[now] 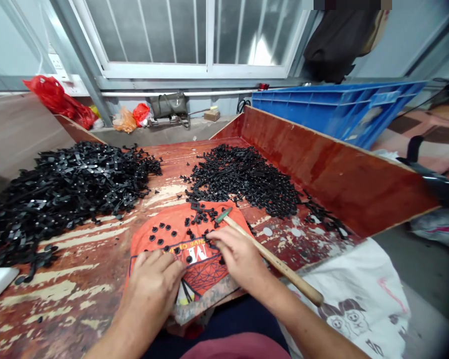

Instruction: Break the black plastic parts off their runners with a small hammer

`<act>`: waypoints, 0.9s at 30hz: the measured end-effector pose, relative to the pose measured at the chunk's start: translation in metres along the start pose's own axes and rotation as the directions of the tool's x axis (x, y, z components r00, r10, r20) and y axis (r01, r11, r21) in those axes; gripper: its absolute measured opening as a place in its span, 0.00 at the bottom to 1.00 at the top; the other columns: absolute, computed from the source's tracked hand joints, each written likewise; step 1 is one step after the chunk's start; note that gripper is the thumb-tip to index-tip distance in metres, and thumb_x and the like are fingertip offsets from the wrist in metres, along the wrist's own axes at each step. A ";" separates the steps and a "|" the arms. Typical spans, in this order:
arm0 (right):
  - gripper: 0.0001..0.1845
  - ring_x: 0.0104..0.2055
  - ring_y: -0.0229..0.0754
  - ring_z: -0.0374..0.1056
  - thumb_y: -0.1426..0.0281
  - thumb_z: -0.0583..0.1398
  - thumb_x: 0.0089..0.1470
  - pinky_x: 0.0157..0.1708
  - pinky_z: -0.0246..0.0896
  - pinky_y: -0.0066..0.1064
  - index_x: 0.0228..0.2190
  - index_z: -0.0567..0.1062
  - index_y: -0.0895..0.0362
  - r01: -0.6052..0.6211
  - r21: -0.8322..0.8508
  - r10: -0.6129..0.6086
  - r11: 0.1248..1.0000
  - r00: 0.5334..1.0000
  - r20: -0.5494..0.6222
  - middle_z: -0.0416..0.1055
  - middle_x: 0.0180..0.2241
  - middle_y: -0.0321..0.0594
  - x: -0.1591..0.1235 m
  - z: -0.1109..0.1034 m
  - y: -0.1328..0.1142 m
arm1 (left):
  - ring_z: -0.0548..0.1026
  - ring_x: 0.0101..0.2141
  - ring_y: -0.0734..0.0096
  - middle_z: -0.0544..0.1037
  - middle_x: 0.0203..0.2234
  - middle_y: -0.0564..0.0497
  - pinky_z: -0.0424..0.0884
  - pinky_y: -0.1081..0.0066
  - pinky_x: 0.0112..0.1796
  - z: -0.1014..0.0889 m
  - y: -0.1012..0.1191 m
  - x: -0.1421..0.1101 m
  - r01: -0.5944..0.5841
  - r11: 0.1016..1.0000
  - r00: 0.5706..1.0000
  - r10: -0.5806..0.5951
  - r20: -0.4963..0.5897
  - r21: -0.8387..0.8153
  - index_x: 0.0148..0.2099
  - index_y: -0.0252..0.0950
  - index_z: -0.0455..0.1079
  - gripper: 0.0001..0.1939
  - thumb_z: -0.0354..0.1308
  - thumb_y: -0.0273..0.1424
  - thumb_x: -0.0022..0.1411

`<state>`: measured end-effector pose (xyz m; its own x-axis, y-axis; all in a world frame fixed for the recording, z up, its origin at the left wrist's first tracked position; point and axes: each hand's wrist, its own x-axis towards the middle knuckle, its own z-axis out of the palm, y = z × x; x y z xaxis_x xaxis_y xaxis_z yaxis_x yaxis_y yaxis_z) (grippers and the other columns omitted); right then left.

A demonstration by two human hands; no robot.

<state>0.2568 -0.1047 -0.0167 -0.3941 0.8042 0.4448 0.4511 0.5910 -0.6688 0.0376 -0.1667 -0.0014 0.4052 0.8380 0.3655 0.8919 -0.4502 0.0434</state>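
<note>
An orange-red cloth (145,233) with printed lettering lies on the worn bench in front of me. Several small black round-headed parts (160,242) are scattered over it. My left hand (153,279) rests at the cloth's left side, fingers curled together and pointing down; whatever they hold is hidden. My right hand (243,254) is at the middle right of the cloth, its thumb and fingertips closed at a small black part (208,234). A hammer (273,259) with a wooden handle and green head lies beside my right hand, head on the cloth.
A large heap of black linked strips (78,184) covers the left of the bench. Another heap of small black parts (243,177) lies behind the cloth. A red-brown board (322,169) walls the right side, with a blue crate (322,112) beyond and a white sack (359,279) below.
</note>
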 end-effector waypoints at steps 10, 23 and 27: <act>0.08 0.38 0.43 0.68 0.77 0.61 0.58 0.40 0.62 0.33 0.38 0.78 0.54 -0.004 -0.247 0.053 0.969 0.980 0.193 0.73 0.33 0.38 -0.028 -0.022 -0.002 | 0.72 0.31 0.65 0.76 0.29 0.50 0.61 0.65 0.35 0.010 0.015 -0.002 0.066 0.978 0.996 -0.077 -0.051 -0.196 0.40 0.40 0.75 0.08 0.54 0.31 0.67; 0.07 0.34 0.46 0.62 0.75 0.59 0.60 0.35 0.55 0.37 0.30 0.75 0.57 0.280 -0.454 -0.204 0.846 0.956 0.209 0.70 0.29 0.40 -0.017 0.030 -0.012 | 0.70 0.31 0.66 0.74 0.29 0.50 0.64 0.65 0.37 0.007 0.037 -0.028 0.005 0.971 0.997 0.013 0.074 -0.238 0.36 0.42 0.74 0.09 0.53 0.26 0.65; 0.09 0.39 0.46 0.65 0.75 0.57 0.62 0.41 0.58 0.37 0.42 0.76 0.58 0.287 -0.357 -0.222 0.889 0.951 0.215 0.74 0.37 0.43 -0.034 0.023 -0.013 | 0.72 0.33 0.66 0.75 0.29 0.49 0.65 0.67 0.37 -0.001 0.002 0.004 0.108 0.960 0.991 -0.084 0.103 -0.257 0.39 0.40 0.75 0.12 0.50 0.29 0.68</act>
<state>0.2461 -0.1411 -0.0368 -0.6466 0.6206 0.4435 0.5732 0.7790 -0.2543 0.0407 -0.1646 0.0012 0.3478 0.9000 0.2626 0.8487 -0.4212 0.3198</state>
